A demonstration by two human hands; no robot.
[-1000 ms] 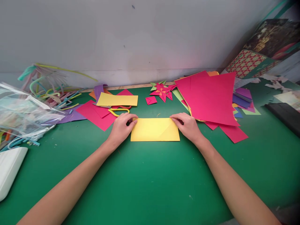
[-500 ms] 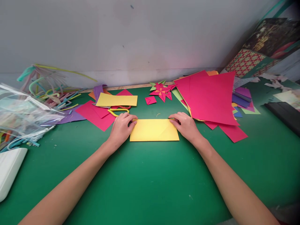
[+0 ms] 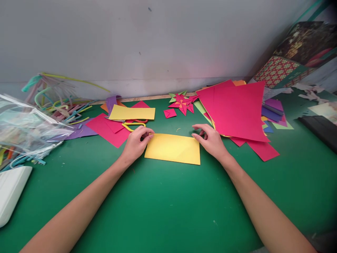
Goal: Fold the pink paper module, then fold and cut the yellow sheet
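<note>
A yellow paper rectangle lies on the green table, slightly tilted, its right end nearer to me. My left hand pinches its upper left corner between thumb and fingers. By the upper right corner, my right hand has its thumb and fingers apart, the thumb tip close to the paper's edge. Beyond the paper lie a small folded red square and a red and green folded paper star.
Scissors with yellow and red handles lie partly under a yellow strip. Red sheets are stacked at the right. Pipe cleaners, a clear plastic bag and a white object are at the left.
The yellow paper has turned slightly, its right end coming nearer to me. My right hand has let go of its upper right corner and opened. My left hand still pinches its corner.
</note>
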